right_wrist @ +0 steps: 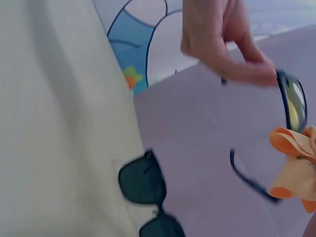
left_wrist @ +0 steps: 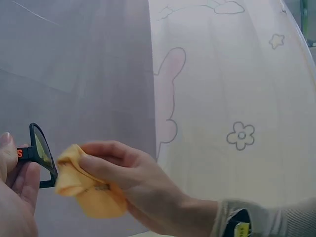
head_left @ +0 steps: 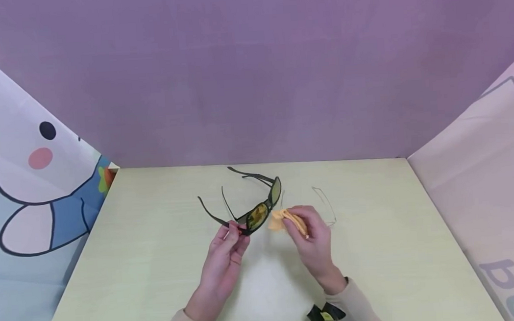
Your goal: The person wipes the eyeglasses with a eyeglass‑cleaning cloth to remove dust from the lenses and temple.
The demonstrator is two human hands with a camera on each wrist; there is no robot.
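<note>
My left hand (head_left: 225,260) pinches black-framed glasses with yellow-tinted lenses (head_left: 258,216) at one hinge, holding them up with their arms unfolded. A folded orange cloth (head_left: 293,219) is gripped between the thumb and fingers of my right hand (head_left: 315,240), close beside the lenses. In the right wrist view the cloth (right_wrist: 296,173) overlaps the lower part of the near lens (right_wrist: 295,106); whether they touch, I cannot tell. Dark sunglasses (right_wrist: 143,182) lie on the table, mostly hidden behind the held pair in the head view.
Thin wire-framed glasses (head_left: 328,203) lie on the pale table (head_left: 399,250) behind my right hand, partly covered by it. A purple backdrop (head_left: 252,82) rises at the table's far edge. Printed cloths hang along the left side (head_left: 42,193) and right side (head_left: 484,191).
</note>
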